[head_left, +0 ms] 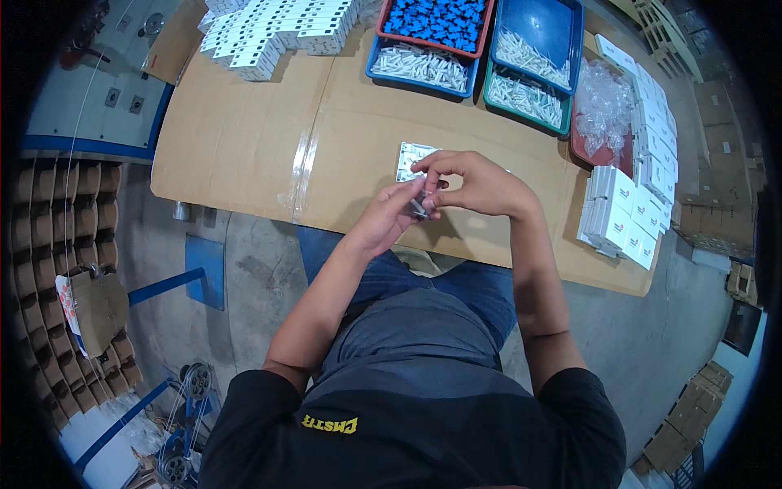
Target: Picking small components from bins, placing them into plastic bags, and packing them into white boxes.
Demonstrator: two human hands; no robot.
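Near the table's front edge, my two hands meet over a small, clear and greyish plastic piece [419, 208]; its exact kind is too small to tell. My left hand [381, 222] is closed on it from below left, thumb and fingers pressed together. From the right, my right hand [482, 184] pinches at the same piece, its fingertips touching my left ones. Just beyond my fingers a flat white piece with small markings [411, 157] lies on the cardboard, its right part covered by my right hand.
Beyond my hands stand a red tray of blue parts [432, 24], a blue tray of white plugs [419, 69], and stacked blue [533, 41] and green trays [525, 110]. Right are clear plastic bags [603, 102] and white boxes [623, 212]; more boxes [277, 33] sit far left.
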